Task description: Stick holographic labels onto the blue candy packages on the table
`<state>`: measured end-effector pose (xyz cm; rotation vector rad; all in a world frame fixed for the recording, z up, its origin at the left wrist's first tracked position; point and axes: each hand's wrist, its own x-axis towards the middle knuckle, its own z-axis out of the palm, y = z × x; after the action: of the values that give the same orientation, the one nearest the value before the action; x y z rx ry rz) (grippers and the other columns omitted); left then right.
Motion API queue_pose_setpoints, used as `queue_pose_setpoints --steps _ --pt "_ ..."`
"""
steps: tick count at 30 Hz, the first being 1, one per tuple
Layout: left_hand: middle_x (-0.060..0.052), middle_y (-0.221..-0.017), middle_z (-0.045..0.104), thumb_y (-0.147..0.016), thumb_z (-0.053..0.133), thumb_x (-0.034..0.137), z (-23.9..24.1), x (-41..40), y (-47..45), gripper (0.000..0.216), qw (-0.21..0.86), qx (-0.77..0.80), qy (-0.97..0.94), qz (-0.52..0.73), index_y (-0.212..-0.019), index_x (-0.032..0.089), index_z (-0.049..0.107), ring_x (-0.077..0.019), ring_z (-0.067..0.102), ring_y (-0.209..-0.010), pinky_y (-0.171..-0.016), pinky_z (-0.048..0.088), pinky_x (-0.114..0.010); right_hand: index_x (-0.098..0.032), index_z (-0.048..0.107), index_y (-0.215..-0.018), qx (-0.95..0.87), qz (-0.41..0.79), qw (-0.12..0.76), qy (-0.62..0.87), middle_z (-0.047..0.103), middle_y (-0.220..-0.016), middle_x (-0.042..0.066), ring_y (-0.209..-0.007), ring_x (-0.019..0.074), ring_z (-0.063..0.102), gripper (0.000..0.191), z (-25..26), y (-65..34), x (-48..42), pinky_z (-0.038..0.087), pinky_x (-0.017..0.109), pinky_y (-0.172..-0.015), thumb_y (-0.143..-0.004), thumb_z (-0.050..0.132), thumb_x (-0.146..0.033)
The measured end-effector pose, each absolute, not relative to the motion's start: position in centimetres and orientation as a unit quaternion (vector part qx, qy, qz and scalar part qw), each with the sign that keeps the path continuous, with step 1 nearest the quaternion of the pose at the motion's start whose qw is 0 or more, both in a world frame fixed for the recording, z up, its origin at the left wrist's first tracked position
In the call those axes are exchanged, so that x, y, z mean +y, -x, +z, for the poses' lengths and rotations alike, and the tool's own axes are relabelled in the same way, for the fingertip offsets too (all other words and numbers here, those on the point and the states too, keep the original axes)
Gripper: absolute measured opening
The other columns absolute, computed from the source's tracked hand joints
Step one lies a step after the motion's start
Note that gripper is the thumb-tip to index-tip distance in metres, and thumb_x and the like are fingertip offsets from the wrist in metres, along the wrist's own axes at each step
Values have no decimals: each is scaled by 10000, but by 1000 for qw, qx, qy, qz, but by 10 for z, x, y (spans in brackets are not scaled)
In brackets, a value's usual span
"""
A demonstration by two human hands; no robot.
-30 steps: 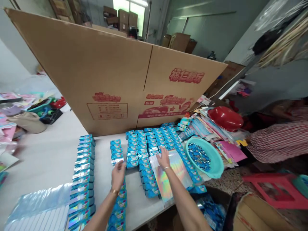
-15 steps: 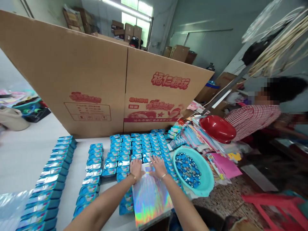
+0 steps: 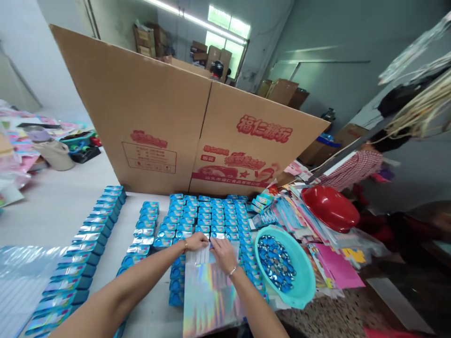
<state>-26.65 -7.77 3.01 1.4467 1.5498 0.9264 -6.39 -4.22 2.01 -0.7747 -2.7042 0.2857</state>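
Observation:
A shiny holographic sheet (image 3: 207,295) lies over the near rows of small blue packets (image 3: 211,216) on the white table (image 3: 66,206). My left hand (image 3: 195,242) and my right hand (image 3: 223,254) meet at the sheet's far edge. The fingers of both curl down and pinch a pale strip along that edge. A bracelet shows on each wrist. More blue packets stand in two long rows (image 3: 88,239) to the left.
A big brown carton wall (image 3: 169,122) stands behind the packets. A teal basin (image 3: 299,286) of blue round pieces sits on the right, next to a red bowl (image 3: 329,209) on stacked printed cards. A person in a checked shirt (image 3: 352,169) bends over at the far right. Clear bags (image 3: 21,281) lie at the near left.
Both hands have drawn together at the sheet's far edge and gone from flat to pinching. The view has swung slightly, and the person at the right has moved farther off.

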Motion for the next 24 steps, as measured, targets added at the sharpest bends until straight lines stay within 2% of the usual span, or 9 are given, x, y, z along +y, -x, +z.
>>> queue_pose_setpoints --steps 7,10,14,20,24 --pt "-1 -428 528 -603 699 300 42 -82 274 279 388 632 -590 320 -388 235 534 -181 528 -488 -612 440 -294 -282 485 -1398 -941 89 169 278 608 -1302 92 -1169 269 568 438 20 75 -59 363 508 -1062 -962 459 -255" --pt "-34 -497 586 -657 672 288 47 -88 272 249 350 663 -595 291 -439 236 566 -237 616 -619 -772 460 -353 -294 518 -1371 -940 82 175 280 615 -1301 79 -1148 271 582 409 20 79 -63 350 524 -1067 -969 449 -265" --pt "-84 -646 675 -753 609 285 49 -94 267 222 301 685 -618 241 -538 226 619 -282 661 -827 -989 359 -441 -292 575 -1310 -934 71 197 291 633 -1276 79 -1139 266 593 376 16 83 -70 345 534 -1064 -967 436 -222" --pt "-107 -731 707 -868 461 251 48 -97 265 296 244 679 -672 168 -648 190 649 -270 669 -848 -1030 310 -483 -252 674 -1119 -917 57 273 284 636 -1262 76 -1183 239 566 311 7 83 -77 423 435 -1004 -936 442 -152" --pt "-96 -775 721 -899 425 242 50 -98 265 303 216 666 -701 134 -718 176 659 -246 670 -843 -1039 303 -476 -165 578 -1278 -904 56 286 314 626 -1250 132 -1162 237 564 353 8 88 -70 468 391 -953 -952 450 -216"
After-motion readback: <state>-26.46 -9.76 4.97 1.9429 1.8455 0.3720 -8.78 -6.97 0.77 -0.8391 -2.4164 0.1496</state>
